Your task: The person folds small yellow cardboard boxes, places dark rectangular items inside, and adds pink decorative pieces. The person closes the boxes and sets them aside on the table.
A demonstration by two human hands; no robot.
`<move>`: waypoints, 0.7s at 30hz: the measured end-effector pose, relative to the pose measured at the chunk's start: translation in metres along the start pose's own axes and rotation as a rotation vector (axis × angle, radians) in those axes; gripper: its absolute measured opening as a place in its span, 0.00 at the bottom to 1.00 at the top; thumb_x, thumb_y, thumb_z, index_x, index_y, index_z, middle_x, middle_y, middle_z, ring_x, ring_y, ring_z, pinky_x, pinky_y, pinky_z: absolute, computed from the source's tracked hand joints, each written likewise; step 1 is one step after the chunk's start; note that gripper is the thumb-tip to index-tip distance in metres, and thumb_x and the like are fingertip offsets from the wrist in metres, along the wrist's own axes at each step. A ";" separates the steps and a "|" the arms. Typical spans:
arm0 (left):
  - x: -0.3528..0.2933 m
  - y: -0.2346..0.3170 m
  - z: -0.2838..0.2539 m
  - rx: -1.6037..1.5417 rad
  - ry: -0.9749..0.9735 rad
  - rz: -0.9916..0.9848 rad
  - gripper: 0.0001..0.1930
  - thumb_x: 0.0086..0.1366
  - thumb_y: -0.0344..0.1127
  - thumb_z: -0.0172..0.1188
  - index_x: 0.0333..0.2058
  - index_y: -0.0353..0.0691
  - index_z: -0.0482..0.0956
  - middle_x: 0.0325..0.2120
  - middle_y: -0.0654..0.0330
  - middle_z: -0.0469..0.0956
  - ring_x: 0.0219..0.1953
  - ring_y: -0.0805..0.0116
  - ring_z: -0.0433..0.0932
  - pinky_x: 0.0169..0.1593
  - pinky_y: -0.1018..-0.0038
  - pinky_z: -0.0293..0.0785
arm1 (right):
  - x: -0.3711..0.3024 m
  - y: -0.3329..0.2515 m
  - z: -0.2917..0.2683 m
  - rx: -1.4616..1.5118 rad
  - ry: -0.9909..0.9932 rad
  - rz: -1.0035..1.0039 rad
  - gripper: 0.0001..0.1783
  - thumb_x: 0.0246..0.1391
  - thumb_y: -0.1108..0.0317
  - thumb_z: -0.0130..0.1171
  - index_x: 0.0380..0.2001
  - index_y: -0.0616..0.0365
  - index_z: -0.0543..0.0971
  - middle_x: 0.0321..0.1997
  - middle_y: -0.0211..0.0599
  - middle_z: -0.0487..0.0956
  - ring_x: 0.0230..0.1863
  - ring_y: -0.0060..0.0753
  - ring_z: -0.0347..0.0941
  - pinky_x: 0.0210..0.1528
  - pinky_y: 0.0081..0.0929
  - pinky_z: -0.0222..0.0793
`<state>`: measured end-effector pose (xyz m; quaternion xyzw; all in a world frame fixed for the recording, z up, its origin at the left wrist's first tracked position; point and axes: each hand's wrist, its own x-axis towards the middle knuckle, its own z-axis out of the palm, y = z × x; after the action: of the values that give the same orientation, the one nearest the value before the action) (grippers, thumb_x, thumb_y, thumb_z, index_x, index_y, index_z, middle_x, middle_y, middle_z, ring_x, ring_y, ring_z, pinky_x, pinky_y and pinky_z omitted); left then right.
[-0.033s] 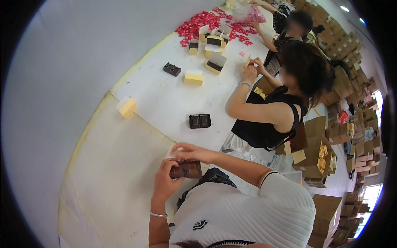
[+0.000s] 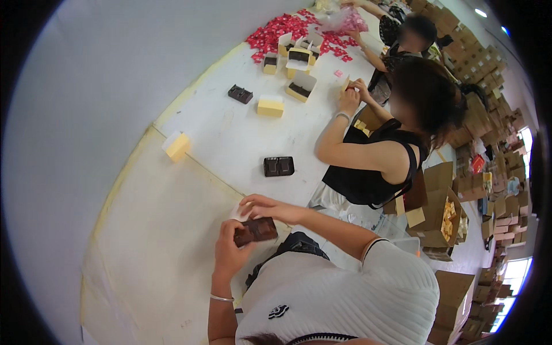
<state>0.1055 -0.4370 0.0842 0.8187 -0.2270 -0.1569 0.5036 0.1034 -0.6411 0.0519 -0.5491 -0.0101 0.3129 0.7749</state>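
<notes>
A small dark brown plastic tray (image 2: 256,230) with compartments is held over the pale table (image 2: 172,241), close to my chest. My left hand (image 2: 229,253), a thin bracelet on its wrist, grips the tray's left end from below. My right hand (image 2: 267,208) reaches in from the right and pinches the tray's upper edge; a bit of white paper (image 2: 238,211) shows under its fingers. A second dark tray (image 2: 279,166) lies flat on the table further out.
A person in a black top (image 2: 374,167) sits at my right, hands at a small box (image 2: 347,85). Yellow boxes (image 2: 270,107), (image 2: 178,146), another dark tray (image 2: 240,94), open boxes (image 2: 301,86) and a heap of red wrappers (image 2: 287,29) lie beyond. Cardboard cartons (image 2: 437,213) crowd the right.
</notes>
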 end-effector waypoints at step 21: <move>0.004 -0.157 0.063 0.139 0.292 -0.419 0.29 0.50 0.32 0.57 0.52 0.34 0.60 0.50 0.44 0.62 0.56 0.48 0.59 0.55 0.62 0.59 | 0.044 0.040 -0.007 -1.155 -0.004 -0.480 0.21 0.38 0.65 0.59 0.40 0.57 0.72 0.37 0.41 0.72 0.36 0.42 0.69 0.38 0.36 0.66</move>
<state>0.1123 -0.4250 -0.0847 0.8943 0.0124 -0.1218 0.4303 0.1226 -0.6175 0.0004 -0.8611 -0.3022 0.0754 0.4019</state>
